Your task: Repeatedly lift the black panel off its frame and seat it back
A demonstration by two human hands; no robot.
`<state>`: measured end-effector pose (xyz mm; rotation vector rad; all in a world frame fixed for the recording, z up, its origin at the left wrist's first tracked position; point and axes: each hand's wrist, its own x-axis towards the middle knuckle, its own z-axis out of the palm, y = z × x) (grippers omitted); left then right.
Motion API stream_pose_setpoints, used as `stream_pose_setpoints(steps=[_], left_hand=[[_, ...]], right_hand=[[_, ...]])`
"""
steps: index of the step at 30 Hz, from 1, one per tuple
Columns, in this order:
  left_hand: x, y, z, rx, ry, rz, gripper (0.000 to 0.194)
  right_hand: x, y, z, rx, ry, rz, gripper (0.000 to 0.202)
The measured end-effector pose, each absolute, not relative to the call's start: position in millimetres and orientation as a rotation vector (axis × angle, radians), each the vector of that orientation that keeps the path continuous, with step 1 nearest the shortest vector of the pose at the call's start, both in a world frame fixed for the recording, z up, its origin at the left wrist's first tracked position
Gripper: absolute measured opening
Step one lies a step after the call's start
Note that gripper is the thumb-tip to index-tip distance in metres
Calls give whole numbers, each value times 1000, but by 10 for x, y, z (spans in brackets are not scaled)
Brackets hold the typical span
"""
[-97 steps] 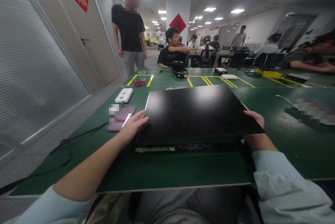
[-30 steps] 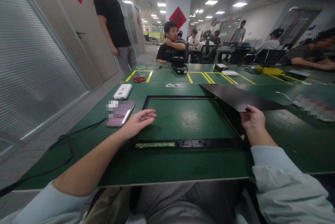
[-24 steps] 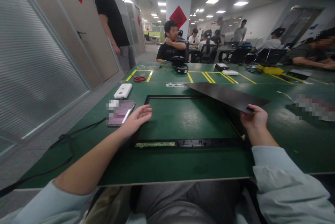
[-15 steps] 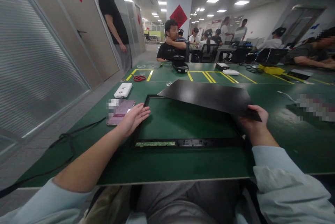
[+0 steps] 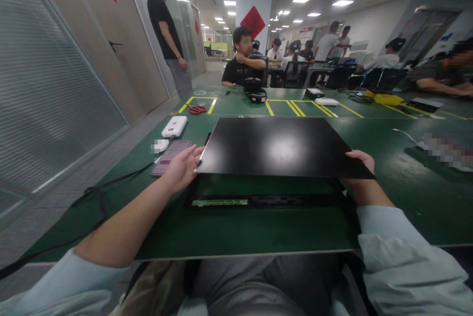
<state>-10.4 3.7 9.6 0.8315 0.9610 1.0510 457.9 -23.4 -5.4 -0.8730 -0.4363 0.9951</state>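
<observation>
A flat black screen panel (image 5: 273, 151) is held nearly level above a black monitor frame (image 5: 314, 201), covering most of it. The frame lies on the green table, and a green circuit strip (image 5: 219, 202) shows in its near side. My right hand (image 5: 360, 165) grips the panel's right end, thumb on top and the other fingers hidden underneath. At the panel's left edge is my left hand (image 5: 183, 165), fingers stretched out and apart, apparently touching the edge without closing on it.
Left of the frame lie a phone (image 5: 172, 158) and a white power bank (image 5: 175, 126). Red scissors (image 5: 197, 109) and a black case (image 5: 254, 91) are farther back. A black cable (image 5: 96, 190) runs along the left. A person (image 5: 244, 64) sits across the table.
The panel has swung from a slant to nearly level, its left end coming down and nearer to me. My left hand has shifted slightly and now meets its left edge.
</observation>
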Motion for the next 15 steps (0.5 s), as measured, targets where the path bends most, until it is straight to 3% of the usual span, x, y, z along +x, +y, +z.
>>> stream_pose_setpoints(steps=[4,15], left_hand=[[-74,4,92,931,1026,1044,43],[-148,32,35,956,1091,1074,52]], right_hand=[[4478,-278,17,-969,-408,1195,38],[4524,-257,-81,-1104,-700,1324,44]])
